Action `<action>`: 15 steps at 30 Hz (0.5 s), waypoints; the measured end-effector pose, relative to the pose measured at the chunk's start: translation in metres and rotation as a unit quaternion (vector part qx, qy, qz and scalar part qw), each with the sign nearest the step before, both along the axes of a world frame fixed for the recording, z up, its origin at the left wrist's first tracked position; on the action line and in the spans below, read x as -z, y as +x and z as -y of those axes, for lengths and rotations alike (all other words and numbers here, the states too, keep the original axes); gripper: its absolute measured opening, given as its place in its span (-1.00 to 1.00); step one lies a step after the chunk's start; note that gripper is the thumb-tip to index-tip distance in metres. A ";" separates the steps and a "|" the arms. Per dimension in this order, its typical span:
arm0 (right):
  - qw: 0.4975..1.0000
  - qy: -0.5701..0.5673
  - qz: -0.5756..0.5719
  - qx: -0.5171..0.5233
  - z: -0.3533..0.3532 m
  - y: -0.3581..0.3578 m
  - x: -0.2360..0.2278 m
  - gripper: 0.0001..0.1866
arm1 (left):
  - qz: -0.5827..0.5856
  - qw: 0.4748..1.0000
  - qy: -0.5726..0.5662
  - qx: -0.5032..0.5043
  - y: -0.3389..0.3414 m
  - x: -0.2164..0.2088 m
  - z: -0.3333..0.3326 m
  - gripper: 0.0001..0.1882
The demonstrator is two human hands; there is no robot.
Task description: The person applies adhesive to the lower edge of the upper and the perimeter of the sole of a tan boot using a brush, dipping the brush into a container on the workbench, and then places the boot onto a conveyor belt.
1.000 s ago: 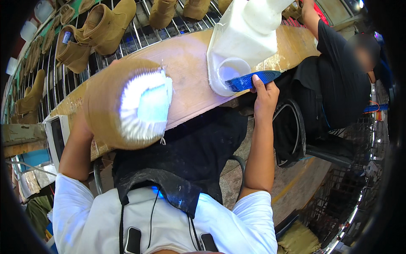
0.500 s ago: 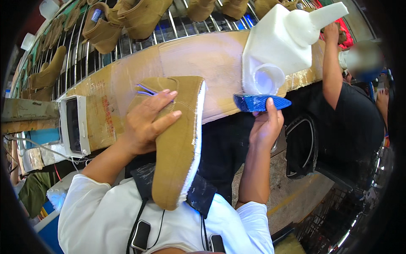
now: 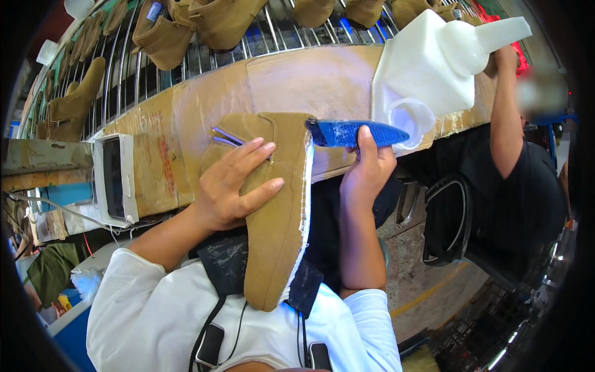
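White-framed box: stands at the counter's left end [image 3: 114,180]; well apart from the work, so little risk there, I judge
Left hand: lies on the side of the boot [image 3: 238,186], thumb set apart from two fingers, holding it; the remaining fingers are hidden; a loose hold could let the boot turn under a firm push from the right
Boot: toe toward the wearer, past the near edge of the counter [image 3: 310,49], heel end above the cardboard in view [image 3: 273,223]; I cannot tell what bears it from below; if only the hand does, it could tip
White edge: runs down the boot's right side [image 3: 304,211]; narrow beside the tan upper, so a stray stroke could mark the upper
Blue brush: dark tip at the heel end of that edge, touching or just short of it, I cannot tell which [image 3: 359,134]; too much on the tip could drip or smear
Right hand: fingers pinch the brush, thumb on top [image 3: 369,155]; a slack pinch could let the brush roll and slip off line
Cup: near the counter's near edge, toward the right, just beyond the brush's rear end in view [image 3: 421,118]; a backward swing could knock it
White container: just behind the cup [image 3: 427,62]; a bump could shift both
Co-worker's arm: reaches toward the counter's right end [image 3: 505,124]; a jostle there could shake the cup
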State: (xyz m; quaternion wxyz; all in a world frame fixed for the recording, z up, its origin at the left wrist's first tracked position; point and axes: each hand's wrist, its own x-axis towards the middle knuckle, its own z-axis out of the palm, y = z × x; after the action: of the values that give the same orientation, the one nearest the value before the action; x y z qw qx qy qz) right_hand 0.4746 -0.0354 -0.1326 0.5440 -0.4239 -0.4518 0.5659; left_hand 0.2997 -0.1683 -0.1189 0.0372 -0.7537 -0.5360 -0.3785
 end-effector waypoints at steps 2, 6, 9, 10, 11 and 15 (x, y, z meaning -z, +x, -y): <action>1.000 0.004 -0.008 -0.002 0.011 0.005 -0.002 -0.88 | 0.002 1.000 0.006 -0.001 0.000 0.002 0.000 -0.57; 1.000 0.009 -0.026 0.007 0.031 0.010 -0.010 -0.86 | 0.004 1.000 0.029 -0.001 0.001 0.007 -0.003 -0.58; 0.999 0.030 -0.037 -0.016 0.042 0.019 -0.009 -0.85 | -0.001 0.999 0.035 -0.005 0.002 0.008 -0.005 -0.58; 0.999 0.032 -0.032 -0.016 0.044 0.020 -0.012 -0.85 | 0.001 0.999 0.035 -0.007 0.002 0.008 -0.005 -0.58; 0.999 0.036 -0.027 -0.017 0.045 0.020 -0.014 -0.85 | 0.002 0.999 0.036 -0.010 0.003 0.009 -0.005 -0.58; 0.999 0.022 -0.031 -0.014 0.050 0.020 -0.023 -0.82 | -0.001 0.999 0.037 -0.018 0.004 0.009 -0.005 -0.57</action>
State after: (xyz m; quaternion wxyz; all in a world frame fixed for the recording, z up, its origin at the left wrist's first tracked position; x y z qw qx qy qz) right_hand 0.4942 -0.0853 -0.1099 0.5591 -0.3877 -0.4534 0.5759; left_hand 0.3035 -0.1628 -0.1281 0.0728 -0.7424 -0.5351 -0.3963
